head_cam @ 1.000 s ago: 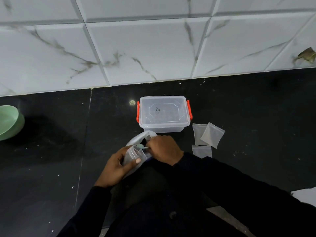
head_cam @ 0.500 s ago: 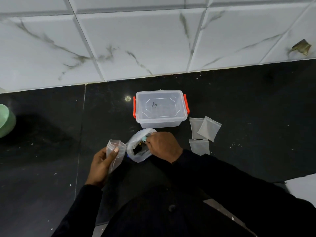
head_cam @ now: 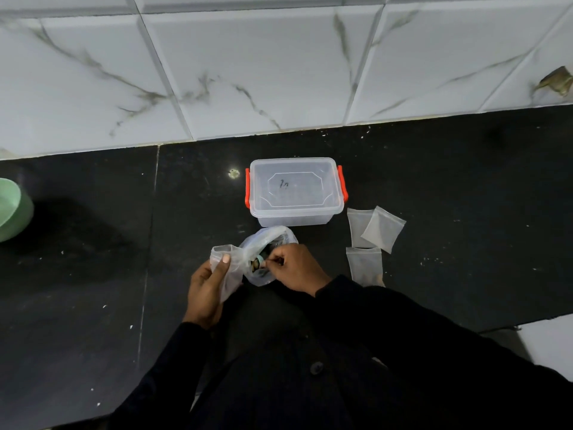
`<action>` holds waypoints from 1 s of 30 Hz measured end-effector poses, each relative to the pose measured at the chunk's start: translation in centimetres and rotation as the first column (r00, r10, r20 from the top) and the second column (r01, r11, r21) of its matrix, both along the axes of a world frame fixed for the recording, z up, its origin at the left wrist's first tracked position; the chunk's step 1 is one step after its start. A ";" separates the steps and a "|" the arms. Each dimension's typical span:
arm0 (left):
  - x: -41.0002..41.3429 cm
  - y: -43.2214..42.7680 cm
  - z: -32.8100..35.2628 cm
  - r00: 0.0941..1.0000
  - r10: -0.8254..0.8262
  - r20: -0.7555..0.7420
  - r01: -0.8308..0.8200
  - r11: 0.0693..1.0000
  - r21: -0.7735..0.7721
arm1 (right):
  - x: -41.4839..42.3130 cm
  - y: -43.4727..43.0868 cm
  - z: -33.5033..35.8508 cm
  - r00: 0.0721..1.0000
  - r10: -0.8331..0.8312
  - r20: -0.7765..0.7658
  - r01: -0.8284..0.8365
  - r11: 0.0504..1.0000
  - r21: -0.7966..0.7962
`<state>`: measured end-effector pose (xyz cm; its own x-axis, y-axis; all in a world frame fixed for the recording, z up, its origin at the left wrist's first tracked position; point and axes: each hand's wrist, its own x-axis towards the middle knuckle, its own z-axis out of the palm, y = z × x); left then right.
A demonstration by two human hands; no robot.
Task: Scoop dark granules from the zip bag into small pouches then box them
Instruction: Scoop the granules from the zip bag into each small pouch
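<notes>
On the black floor, a clear zip bag [head_cam: 259,243] with dark granules stands open just in front of a lidded clear box [head_cam: 296,190] with orange clips. My left hand [head_cam: 207,287] holds a small clear pouch [head_cam: 228,268] open at its mouth, right beside the bag. My right hand [head_cam: 293,266] is at the bag's mouth, fingers pinched on a small teal scoop [head_cam: 258,260] that reaches into the bag. Three small pouches [head_cam: 373,231] lie to the right of the box; the nearest one [head_cam: 366,265] shows some dark content at its bottom.
A green bowl [head_cam: 14,209] sits at the far left edge. A white marble-tiled wall [head_cam: 248,66] rises behind the box. A pale tile corner [head_cam: 548,342] shows at the lower right. My dark sleeves and lap fill the bottom of the view.
My left hand drew the small pouch away from the bag to the left, then brought it back beside the bag's mouth. My right hand stayed at the bag with the scoop.
</notes>
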<state>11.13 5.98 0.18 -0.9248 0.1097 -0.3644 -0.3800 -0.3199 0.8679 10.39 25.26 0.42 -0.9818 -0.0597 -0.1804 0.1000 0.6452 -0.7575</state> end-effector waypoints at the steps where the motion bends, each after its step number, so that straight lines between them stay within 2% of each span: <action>1: -0.1 -0.1 -0.1 1.000 -0.008 -0.029 0.007 1.000 -0.021 | -0.1 0.1 0.1 0.999 -0.027 0.021 0.027 0.999 -0.018; 5: -0.7 -0.4 0.1 0.994 -0.013 -0.111 0.003 0.996 -0.087 | -0.3 0.1 0.4 0.994 -0.048 0.098 0.053 0.997 -0.054; 9: -0.5 0.3 1.0 0.984 -0.053 -0.173 0.035 0.993 -0.109 | -0.3 -0.3 0.4 0.991 -0.071 0.110 0.074 0.997 -0.028; 16: -0.5 -1.1 0.5 0.980 -0.026 -0.196 -0.014 0.981 -0.196 | 0.3 0.8 0.7 0.974 -0.170 0.150 0.187 0.976 -0.107; 20: -0.3 -2.7 1.6 0.961 -0.028 -0.276 -0.051 0.960 -0.275 | 1.4 2.4 2.4 0.949 -0.233 0.210 0.276 0.939 -0.204; 25: 0.2 -2.1 3.6 0.912 -0.140 -0.385 0.022 0.955 -0.294 | 2.8 3.9 5.5 0.913 -0.302 0.273 0.386 0.855 -0.345; 30: 0.1 0.0 5.1 0.865 -0.203 -0.460 0.062 0.951 -0.303 | 3.6 4.0 10.3 0.921 -0.312 0.234 0.388 0.790 -0.475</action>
